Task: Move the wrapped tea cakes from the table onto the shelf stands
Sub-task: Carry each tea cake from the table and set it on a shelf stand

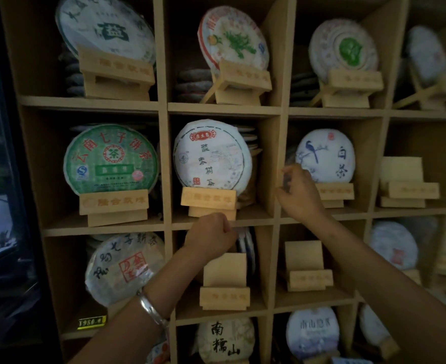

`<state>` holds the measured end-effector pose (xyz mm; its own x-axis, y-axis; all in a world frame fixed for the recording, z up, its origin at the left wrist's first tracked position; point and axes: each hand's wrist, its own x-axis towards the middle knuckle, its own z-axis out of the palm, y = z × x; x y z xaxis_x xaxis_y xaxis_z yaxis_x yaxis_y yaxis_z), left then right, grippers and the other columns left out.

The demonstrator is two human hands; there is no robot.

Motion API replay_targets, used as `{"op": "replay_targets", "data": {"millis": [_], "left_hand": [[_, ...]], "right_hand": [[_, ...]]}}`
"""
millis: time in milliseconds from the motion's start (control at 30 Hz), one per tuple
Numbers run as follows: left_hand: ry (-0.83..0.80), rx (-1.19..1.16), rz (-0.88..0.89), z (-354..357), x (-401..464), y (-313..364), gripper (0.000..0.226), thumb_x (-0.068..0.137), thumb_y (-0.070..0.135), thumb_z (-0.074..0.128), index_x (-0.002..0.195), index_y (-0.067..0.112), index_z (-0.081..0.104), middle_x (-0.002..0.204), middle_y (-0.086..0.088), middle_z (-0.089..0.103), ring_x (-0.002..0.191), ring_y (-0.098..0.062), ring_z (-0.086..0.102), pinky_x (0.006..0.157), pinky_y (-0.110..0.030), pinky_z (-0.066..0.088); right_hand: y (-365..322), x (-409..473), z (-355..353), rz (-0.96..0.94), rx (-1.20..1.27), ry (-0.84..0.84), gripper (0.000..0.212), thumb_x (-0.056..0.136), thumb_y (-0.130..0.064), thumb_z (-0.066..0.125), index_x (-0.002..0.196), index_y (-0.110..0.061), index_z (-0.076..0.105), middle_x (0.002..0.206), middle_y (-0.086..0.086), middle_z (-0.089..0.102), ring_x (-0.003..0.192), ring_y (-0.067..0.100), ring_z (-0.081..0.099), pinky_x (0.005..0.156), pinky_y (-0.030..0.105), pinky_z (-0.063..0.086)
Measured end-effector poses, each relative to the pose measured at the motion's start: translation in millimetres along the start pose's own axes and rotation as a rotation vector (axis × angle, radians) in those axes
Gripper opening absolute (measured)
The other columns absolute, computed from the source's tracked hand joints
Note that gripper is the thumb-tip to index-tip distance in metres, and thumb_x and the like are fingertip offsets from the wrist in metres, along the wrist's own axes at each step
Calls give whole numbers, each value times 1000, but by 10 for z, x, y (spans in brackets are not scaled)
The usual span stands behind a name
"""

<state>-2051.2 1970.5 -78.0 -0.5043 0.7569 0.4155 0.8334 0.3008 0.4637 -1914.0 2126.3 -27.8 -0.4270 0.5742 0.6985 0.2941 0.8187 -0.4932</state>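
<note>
Round paper-wrapped tea cakes stand on wooden stands in a wooden cubby shelf (221, 109). In the middle row are a green cake (111, 158), a white cake with black writing (212, 153) and a white cake with a blue bird (324, 156). My left hand (211, 233) is curled into a fist at the shelf edge, just below the middle cake's stand (208, 199), with nothing visible in it. My right hand (299, 191) hovers at the divider beside the bird cake, fingers loosely bent and holding nothing I can see.
Bare stands sit in the cubby under my left hand (224, 281), in the one to its right (307, 267) and at the far right of the middle row (407, 181). More cakes fill the top and bottom rows. A yellow price tag (91, 322) sits at lower left.
</note>
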Motion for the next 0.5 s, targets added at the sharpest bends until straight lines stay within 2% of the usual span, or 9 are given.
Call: {"op": "replay_targets", "data": {"millis": [100,200,267,367,433,500], "left_hand": [[-56,8,43,96,8,199,23,90,31,58,74,15,66,74,-4,67,71,-18,62,51,-25,39],[-136,10,78,280,93,431,21,87,32,58,73,17,66,79,-4,70,78,-18,65,59,-29,46],[-167,-36,116,466,147,641,18,85,34,60,71,23,61,81,0,69,82,-17,64,66,-30,48],[-231,-109,197,764,113,985,11,83,37,60,76,28,59,79,8,64,80,-12,61,67,-30,47],[-305,-164,256,987,38,1185,13,82,39,60,80,27,59,80,9,64,80,-12,61,62,-29,46],[-381,-203,338,1191,-17,1401,17,84,39,60,79,22,62,81,3,66,79,-15,63,64,-31,47]], "right_hand": [[84,-97,-191,10,-52,0,47,87,-12,64,130,-6,45,123,18,50,104,34,57,80,38,50],[255,-259,-411,32,-150,9,45,86,-11,65,126,-6,46,116,17,49,100,37,55,69,31,38],[418,-404,-613,53,-216,16,46,86,-11,65,128,-7,46,122,19,49,106,38,54,73,33,42],[670,-713,-950,117,-336,-35,49,90,-15,62,135,-5,43,132,19,47,114,39,52,83,40,46],[795,-992,-1202,223,-439,-65,56,93,-21,61,140,-5,36,137,20,44,113,40,54,80,37,47],[845,-1289,-1471,317,-489,-51,59,92,-22,62,142,-6,35,138,18,43,118,37,52,80,32,43]]}}
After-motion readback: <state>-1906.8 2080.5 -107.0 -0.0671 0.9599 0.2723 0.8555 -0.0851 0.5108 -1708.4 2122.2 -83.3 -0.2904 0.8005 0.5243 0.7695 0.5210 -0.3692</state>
